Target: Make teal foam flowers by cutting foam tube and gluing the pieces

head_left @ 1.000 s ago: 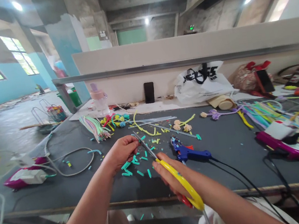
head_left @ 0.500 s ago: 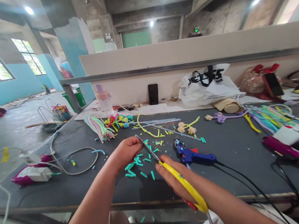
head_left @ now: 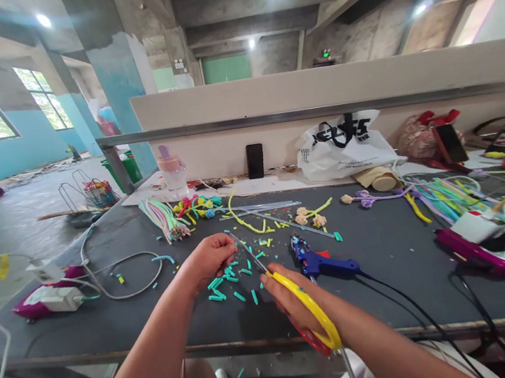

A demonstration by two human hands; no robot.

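My right hand (head_left: 295, 298) is wrapped round a pair of scissors (head_left: 314, 308) with yellow and red handles. Their blades point away from me, and the tips reach my left hand (head_left: 211, 260). The left hand's fingers are pinched together beside those tips; whatever they hold is hidden. Short teal pieces (head_left: 219, 294) lie scattered on the dark table (head_left: 160, 333) below and between the hands. Just right of the scissors lies a blue hot glue gun (head_left: 327, 263), its black cable running toward the table's front edge.
Behind the hands lie a bundle of pastel fuzzy stems (head_left: 163, 220), clear glue sticks (head_left: 269, 205) and small yellow scraps. A phone (head_left: 255, 161), a bottle (head_left: 173, 173) and a white plastic bag (head_left: 342, 145) stand along the back. Purple-and-white power strips (head_left: 50, 297) and cables flank both sides.
The scissors' red handle has swung away from the yellow one, so they are spread wider. The whole view has shifted slightly; both hands stay in nearly the same place.
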